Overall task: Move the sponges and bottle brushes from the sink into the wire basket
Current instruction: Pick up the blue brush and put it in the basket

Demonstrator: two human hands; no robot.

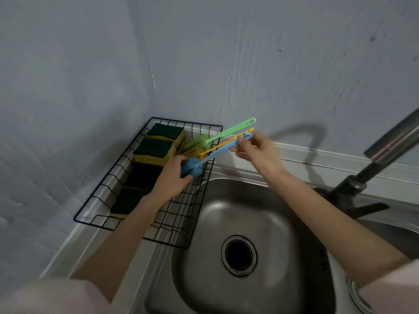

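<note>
A black wire basket (95,196) stands left of the steel sink (283,225). Several yellow-and-green sponges (156,150) lie in it. A green bottle brush (226,132) and an orange bottle brush (226,143) lean over the basket's right rim, sponge heads inside. My left hand (172,177) grips the sponge head of a blue bottle brush (217,152) above the basket's right side. My right hand (258,150) pinches the far end of its blue handle. The sink bowl holds nothing but its drain.
A dark faucet (362,177) with a steel spout rises at the right, over the sink's back rim. The grey wall meets the counter just behind the basket. A second drain (360,298) shows at the bottom right.
</note>
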